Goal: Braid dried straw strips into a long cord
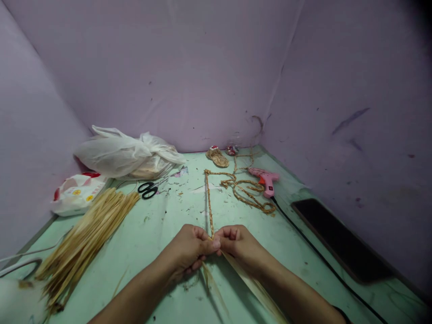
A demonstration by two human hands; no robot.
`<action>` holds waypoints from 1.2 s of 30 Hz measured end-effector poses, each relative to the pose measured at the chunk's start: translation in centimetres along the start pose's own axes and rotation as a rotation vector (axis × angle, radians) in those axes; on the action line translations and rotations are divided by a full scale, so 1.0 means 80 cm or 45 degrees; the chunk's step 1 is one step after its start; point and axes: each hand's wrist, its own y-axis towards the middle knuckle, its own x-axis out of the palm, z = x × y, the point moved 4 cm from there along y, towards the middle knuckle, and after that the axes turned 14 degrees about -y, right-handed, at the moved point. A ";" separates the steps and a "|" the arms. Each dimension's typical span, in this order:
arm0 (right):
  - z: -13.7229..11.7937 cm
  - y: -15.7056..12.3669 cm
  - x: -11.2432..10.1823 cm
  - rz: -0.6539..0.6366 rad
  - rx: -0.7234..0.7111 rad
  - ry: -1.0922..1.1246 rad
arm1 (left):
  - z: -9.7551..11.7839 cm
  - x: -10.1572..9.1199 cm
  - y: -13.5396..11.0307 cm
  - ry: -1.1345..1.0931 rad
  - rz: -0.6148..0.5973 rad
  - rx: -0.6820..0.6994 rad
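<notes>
The left hand (193, 249) and right hand (240, 246) pinch a thin tan braided fibre cord (209, 208) between closed fingers (206, 247) (loose pale flat strands (249, 279) trail below) above the pale green desk (178, 211)

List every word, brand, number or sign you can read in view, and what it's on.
No text is clear enough to quote.
White packet: round yellow marks and reddish print, too blurred to read.
Pink glue gun: any marking by its switch is too small to read.
Dark phone: no lettering visible.
</notes>
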 end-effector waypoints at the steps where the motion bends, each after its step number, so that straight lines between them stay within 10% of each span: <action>1: -0.001 0.000 -0.001 0.007 -0.017 -0.012 | 0.001 -0.001 0.000 -0.028 -0.063 -0.002; 5: -0.001 -0.001 -0.004 -0.006 -0.053 -0.045 | 0.002 -0.007 0.001 -0.147 -0.201 -0.041; 36: -0.009 -0.006 -0.010 0.075 -0.126 -0.333 | 0.002 -0.001 0.005 -0.153 0.128 0.020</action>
